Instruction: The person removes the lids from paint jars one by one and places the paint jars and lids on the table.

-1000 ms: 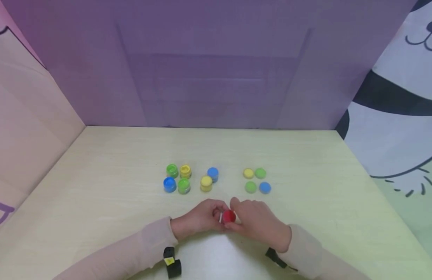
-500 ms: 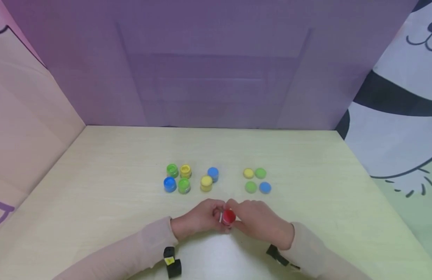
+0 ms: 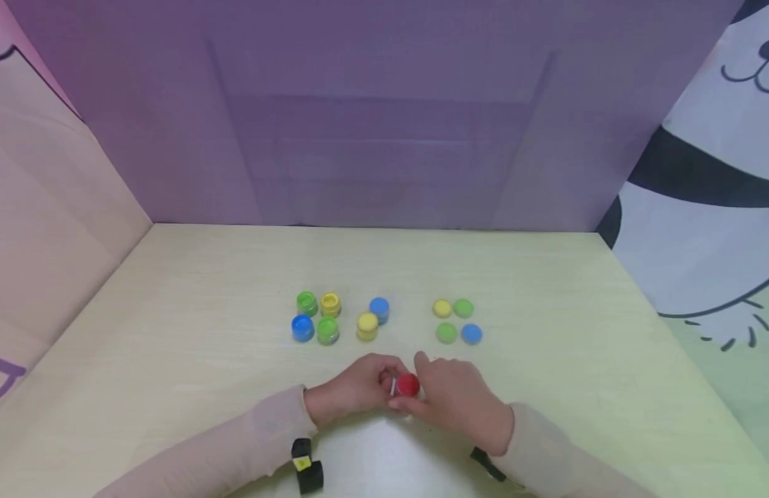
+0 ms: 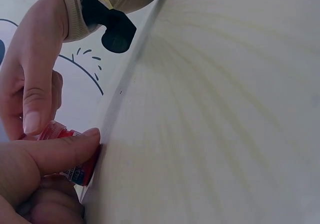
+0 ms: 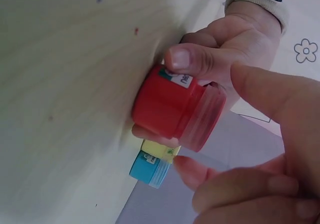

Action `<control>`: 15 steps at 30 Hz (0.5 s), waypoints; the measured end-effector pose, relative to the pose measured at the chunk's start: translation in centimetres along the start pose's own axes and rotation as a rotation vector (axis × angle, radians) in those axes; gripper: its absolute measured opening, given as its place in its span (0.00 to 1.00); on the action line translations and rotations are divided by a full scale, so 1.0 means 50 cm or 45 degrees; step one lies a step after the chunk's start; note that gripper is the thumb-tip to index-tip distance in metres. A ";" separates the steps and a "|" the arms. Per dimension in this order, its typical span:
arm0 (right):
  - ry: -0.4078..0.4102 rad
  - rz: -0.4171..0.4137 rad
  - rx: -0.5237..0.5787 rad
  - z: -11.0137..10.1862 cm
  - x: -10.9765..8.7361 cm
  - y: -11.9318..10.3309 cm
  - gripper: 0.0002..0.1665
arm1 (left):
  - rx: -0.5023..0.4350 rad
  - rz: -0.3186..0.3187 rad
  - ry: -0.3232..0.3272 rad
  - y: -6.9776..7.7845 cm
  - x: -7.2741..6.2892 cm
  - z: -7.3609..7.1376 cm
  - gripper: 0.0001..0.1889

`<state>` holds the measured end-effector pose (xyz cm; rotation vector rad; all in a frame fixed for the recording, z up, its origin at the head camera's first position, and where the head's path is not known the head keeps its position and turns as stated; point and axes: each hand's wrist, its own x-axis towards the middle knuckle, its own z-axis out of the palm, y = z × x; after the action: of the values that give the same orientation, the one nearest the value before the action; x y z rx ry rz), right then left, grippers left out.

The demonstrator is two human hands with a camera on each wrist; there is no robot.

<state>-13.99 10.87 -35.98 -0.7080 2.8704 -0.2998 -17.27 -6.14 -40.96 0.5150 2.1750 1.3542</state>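
My left hand (image 3: 362,384) grips a small red jar (image 5: 162,102) by its body, thumb pressed along the side. The jar leans over close to the tabletop, its translucent red lid (image 5: 202,119) towards my right hand (image 3: 462,398). Right thumb and forefinger are spread on either side of that lid; in the right wrist view both tips look apart from it. Just beyond the hands stand a yellow jar (image 3: 368,326) and a blue jar (image 3: 380,310), both appearing lidded.
Farther left, a green jar (image 3: 306,303), a yellow jar (image 3: 330,304), a blue jar (image 3: 302,328) and another green jar (image 3: 328,330) stand grouped, with rims showing. Flat yellow, green and blue discs (image 3: 471,334) like lids lie to the right. A purple wall (image 3: 384,159) backs the table.
Half a second ago my right fingers were closer around the lid; now the forefinger is lifted away and the thumb lies farther left. The left hand and jar stay nearly in place.
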 end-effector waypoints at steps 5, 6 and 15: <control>0.035 0.027 -0.019 0.003 -0.001 -0.003 0.27 | 0.006 -0.008 -0.001 0.000 0.001 0.000 0.10; 0.038 0.026 -0.023 0.004 -0.001 -0.003 0.26 | 0.008 -0.011 -0.002 -0.001 0.002 0.000 0.10; 0.050 -0.003 -0.091 0.005 0.000 -0.005 0.24 | -0.008 -0.001 -0.021 -0.001 0.002 -0.001 0.11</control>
<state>-13.82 10.62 -36.18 -0.7262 2.9309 -0.2144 -17.37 -6.16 -41.00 0.5207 2.1567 1.3515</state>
